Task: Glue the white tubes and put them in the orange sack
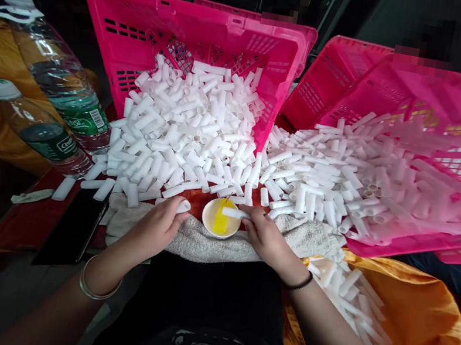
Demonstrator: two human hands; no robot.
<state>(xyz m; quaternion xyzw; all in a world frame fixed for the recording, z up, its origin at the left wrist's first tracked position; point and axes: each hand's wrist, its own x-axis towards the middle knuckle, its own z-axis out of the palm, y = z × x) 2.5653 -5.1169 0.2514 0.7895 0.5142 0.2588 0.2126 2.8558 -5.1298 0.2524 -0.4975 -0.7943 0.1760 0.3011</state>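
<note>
Left hand (pixel 158 225) pinches a white tube (pixel 183 206) in its fingers, over the grey towel (pixel 200 244); right hand (pixel 266 235) grips another white tube (pixel 234 213) laid across the small white dish (pixel 221 218) of yellow liquid, in front of two tilted pink crates (pixel 184 27) spilling tubes

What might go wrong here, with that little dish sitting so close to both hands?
The small white bowl of yellow liquid sits on a soft grey towel between both hands, so a nudge might tip it. The right hand holds a white tube over it; drips could reach the heaped white plastic tubes.
</note>
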